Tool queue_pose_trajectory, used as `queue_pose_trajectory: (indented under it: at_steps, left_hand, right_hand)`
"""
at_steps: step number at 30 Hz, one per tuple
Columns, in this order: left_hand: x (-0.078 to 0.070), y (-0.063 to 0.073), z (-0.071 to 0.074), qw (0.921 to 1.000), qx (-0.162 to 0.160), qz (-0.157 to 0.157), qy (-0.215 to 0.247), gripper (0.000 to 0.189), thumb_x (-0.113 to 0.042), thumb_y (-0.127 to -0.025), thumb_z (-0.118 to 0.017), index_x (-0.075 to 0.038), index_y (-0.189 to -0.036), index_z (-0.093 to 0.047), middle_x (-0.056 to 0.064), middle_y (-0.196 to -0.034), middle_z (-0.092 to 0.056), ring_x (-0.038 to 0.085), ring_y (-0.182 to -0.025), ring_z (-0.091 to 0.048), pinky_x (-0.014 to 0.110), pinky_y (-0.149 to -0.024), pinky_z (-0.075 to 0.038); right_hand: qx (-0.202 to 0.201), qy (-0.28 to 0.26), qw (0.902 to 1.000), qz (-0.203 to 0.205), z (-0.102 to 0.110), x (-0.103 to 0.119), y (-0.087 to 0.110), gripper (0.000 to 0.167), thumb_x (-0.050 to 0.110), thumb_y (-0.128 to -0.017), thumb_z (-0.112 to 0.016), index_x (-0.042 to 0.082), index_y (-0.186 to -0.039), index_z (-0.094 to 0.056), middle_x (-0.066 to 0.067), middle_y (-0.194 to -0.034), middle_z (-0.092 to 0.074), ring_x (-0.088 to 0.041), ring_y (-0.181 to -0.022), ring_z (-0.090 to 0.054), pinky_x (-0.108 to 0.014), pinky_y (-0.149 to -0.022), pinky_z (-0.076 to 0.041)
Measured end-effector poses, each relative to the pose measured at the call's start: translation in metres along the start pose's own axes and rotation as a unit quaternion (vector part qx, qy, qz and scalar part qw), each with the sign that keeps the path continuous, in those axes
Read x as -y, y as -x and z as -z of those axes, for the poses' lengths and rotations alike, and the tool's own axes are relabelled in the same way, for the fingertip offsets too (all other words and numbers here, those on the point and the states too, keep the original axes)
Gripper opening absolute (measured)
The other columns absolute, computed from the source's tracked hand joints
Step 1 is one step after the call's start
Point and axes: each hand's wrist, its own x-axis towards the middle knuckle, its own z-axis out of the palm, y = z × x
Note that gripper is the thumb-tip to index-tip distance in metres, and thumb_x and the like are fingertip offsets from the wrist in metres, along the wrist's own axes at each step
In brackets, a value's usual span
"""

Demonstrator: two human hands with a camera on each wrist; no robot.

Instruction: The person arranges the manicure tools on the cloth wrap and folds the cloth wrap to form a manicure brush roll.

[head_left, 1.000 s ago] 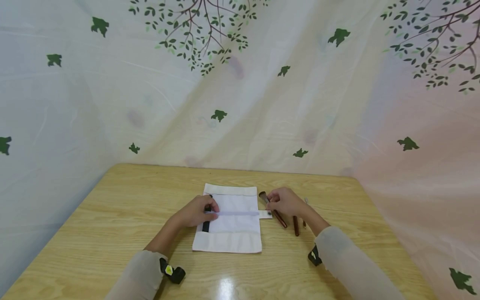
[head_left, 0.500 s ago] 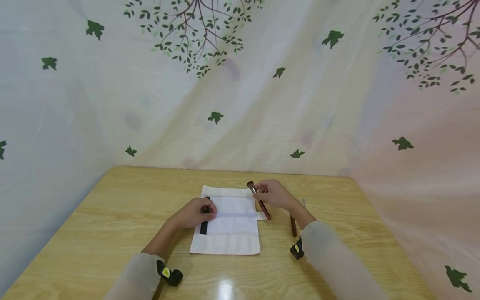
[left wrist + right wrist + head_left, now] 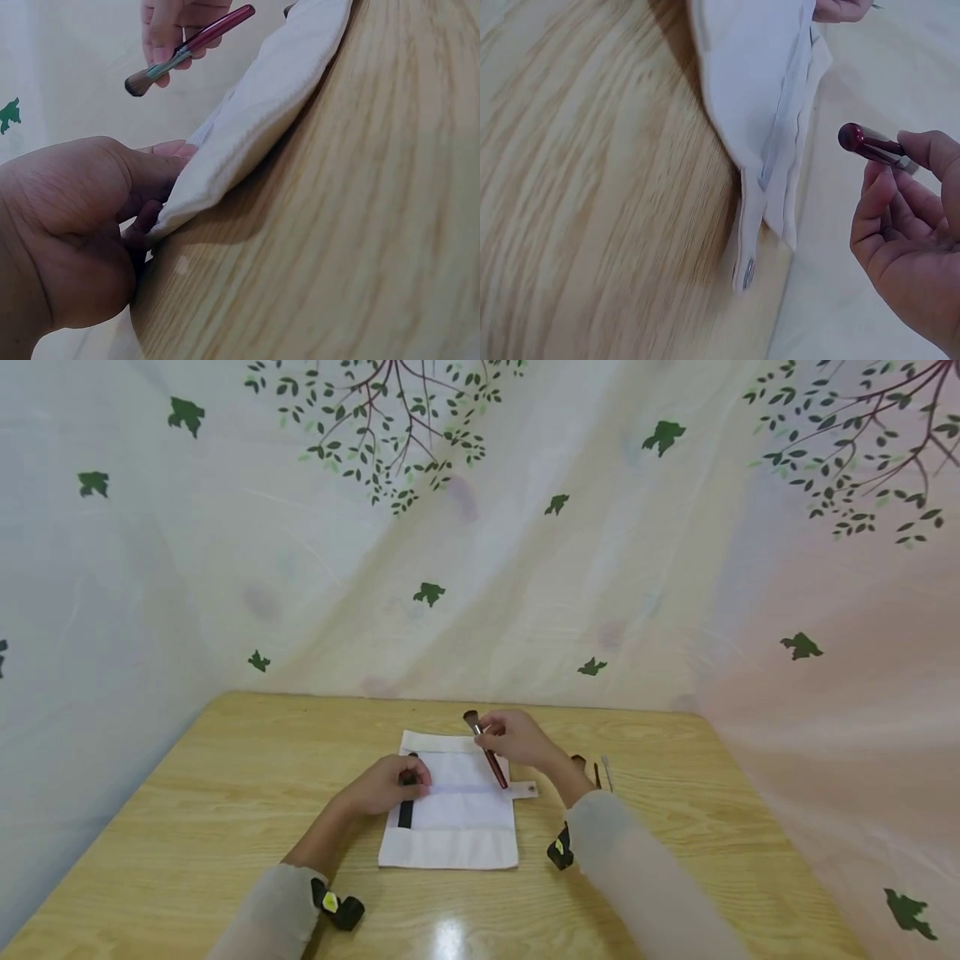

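A white cloth brush roll (image 3: 468,847) lies spread on the table, with a black strip (image 3: 406,814) down its left side. My left hand (image 3: 386,785) pinches the roll's left edge; in the left wrist view the fingers (image 3: 142,225) curl at the cloth border. My right hand (image 3: 517,739) holds a makeup brush (image 3: 492,762) between thumb and fingers, over the right part of the roll. The brush has dark bristles, a silvery collar and a shiny red-brown handle. Its bristles point up and away, and its handle end (image 3: 851,137) faces the right wrist camera.
A tab with a snap (image 3: 525,790) sticks out from the roll's right edge. Beyond the right forearm lie another brush (image 3: 578,762), partly hidden, a thin dark stick (image 3: 597,775) and a slim pale-tipped tool (image 3: 607,770). A printed curtain (image 3: 337,568) hangs behind the wooden table (image 3: 262,760).
My right hand has lifted the makeup brush off the table and carried it left, over the roll. The left hand keeps its place at the roll's edge.
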Motion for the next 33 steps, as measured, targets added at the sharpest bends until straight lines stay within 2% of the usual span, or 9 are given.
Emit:
queue_pose_trajectory:
  at_steps: [3, 8, 14, 17, 25, 33]
  left_hand:
    - [0.001, 0.000, 0.000, 1.0000, -0.001, -0.003, 0.006, 0.008, -0.015, -0.096, -0.072, -0.009, -0.099, -0.069, -0.004, -0.091, -0.063, 0.014, -0.086, -0.056, 0.029, -0.080, -0.045]
    - [0.001, 0.000, 0.000, 0.9999, 0.000, 0.000, 0.016, 0.008, -0.013, -0.096, -0.072, -0.008, -0.098, -0.068, -0.003, -0.089, -0.063, 0.014, -0.086, -0.056, 0.029, -0.079, -0.045]
    - [0.000, 0.000, 0.000, 0.9995, 0.010, 0.005, 0.030, 0.007, -0.009, -0.097, -0.070, -0.005, -0.102, -0.066, -0.001, -0.091, -0.062, 0.016, -0.086, -0.056, 0.029, -0.079, -0.045]
    - [0.001, -0.001, -0.001, 0.9994, 0.012, 0.006, 0.033, 0.007, -0.009, -0.098, -0.069, -0.005, -0.102, -0.065, 0.000, -0.091, -0.062, 0.017, -0.085, -0.056, 0.029, -0.078, -0.045]
    - [0.004, -0.002, 0.000, 0.9991, 0.012, 0.015, 0.038, 0.004, -0.010, -0.100, -0.066, -0.007, -0.102, -0.066, 0.000, -0.092, -0.064, 0.017, -0.086, -0.057, 0.029, -0.079, -0.046]
    - [0.001, -0.002, 0.001, 0.9984, 0.010, 0.013, 0.055, 0.005, -0.007, -0.100, -0.063, -0.007, -0.102, -0.067, -0.001, -0.092, -0.064, 0.014, -0.087, -0.057, 0.028, -0.079, -0.047]
  right_hand:
    - [-0.011, -0.015, 0.9998, 0.010, -0.007, 0.005, -0.005, 0.033, 0.019, -0.099, -0.070, 0.003, -0.127, -0.066, -0.015, -0.102, -0.074, -0.016, -0.078, -0.066, -0.030, -0.067, -0.052]
    - [-0.023, -0.051, 0.9981, 0.025, -0.020, 0.011, -0.013, 0.035, 0.017, -0.099, -0.069, 0.000, -0.129, -0.064, -0.022, -0.107, -0.073, -0.017, -0.076, -0.066, -0.038, -0.071, -0.056]
    - [-0.052, -0.101, 0.9934, 0.016, -0.034, 0.016, -0.021, 0.037, 0.017, -0.100, -0.069, 0.003, -0.134, -0.063, -0.015, -0.106, -0.073, -0.019, -0.082, -0.068, -0.048, -0.081, -0.058]
    - [-0.070, -0.128, 0.9892, 0.014, -0.041, 0.019, -0.025, 0.037, 0.015, -0.099, -0.069, 0.002, -0.133, -0.062, -0.013, -0.104, -0.071, -0.019, -0.083, -0.070, -0.049, -0.083, -0.058]
    - [-0.094, -0.157, 0.9830, 0.015, -0.060, 0.019, -0.041, 0.031, 0.008, -0.097, -0.071, -0.004, -0.124, -0.064, -0.016, -0.098, -0.071, -0.017, -0.076, -0.070, -0.033, -0.070, -0.060]
    - [-0.107, -0.181, 0.9773, -0.025, -0.071, 0.015, -0.045, 0.029, 0.011, -0.099, -0.069, -0.001, -0.124, -0.064, -0.013, -0.097, -0.071, -0.015, -0.071, -0.067, -0.031, -0.068, -0.059]
